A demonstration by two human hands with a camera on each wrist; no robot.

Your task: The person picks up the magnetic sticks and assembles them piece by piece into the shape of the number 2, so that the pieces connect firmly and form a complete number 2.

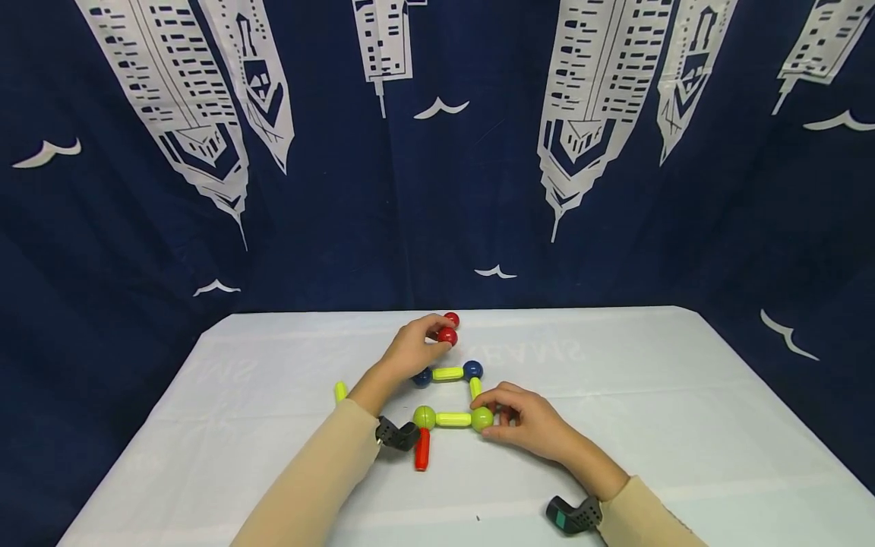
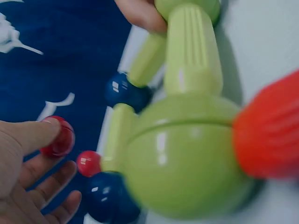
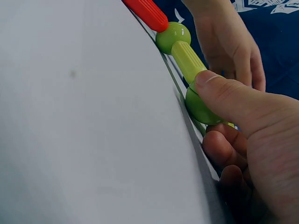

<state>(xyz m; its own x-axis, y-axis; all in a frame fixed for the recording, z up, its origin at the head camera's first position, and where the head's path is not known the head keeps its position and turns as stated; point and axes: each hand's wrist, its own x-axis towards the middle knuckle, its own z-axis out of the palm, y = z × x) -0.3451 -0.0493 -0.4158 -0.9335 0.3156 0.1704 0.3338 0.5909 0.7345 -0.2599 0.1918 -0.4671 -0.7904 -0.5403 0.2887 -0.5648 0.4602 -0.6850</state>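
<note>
Toward the back of the table, my left hand (image 1: 418, 346) pinches a red ball (image 2: 60, 138) between thumb and fingers. Another red ball (image 1: 452, 319) sits just beyond it. My right hand (image 1: 526, 422) grips the green ball (image 1: 481, 419) at the near right corner of a joined rod-and-ball frame. A yellow-green rod (image 1: 453, 419) links that ball to a second green ball (image 1: 424, 417), from which a red rod (image 1: 422, 450) points toward me. Two blue balls, one at the far right corner (image 1: 472, 370), are joined by another yellow-green rod (image 1: 447, 374).
A loose-looking yellow-green rod (image 1: 340, 391) shows left of my left forearm, partly hidden by it. The white table (image 1: 683, 425) ends at a dark blue curtain (image 1: 437, 197) printed with white buildings. Each wrist carries a black camera band, such as the right one (image 1: 573, 515).
</note>
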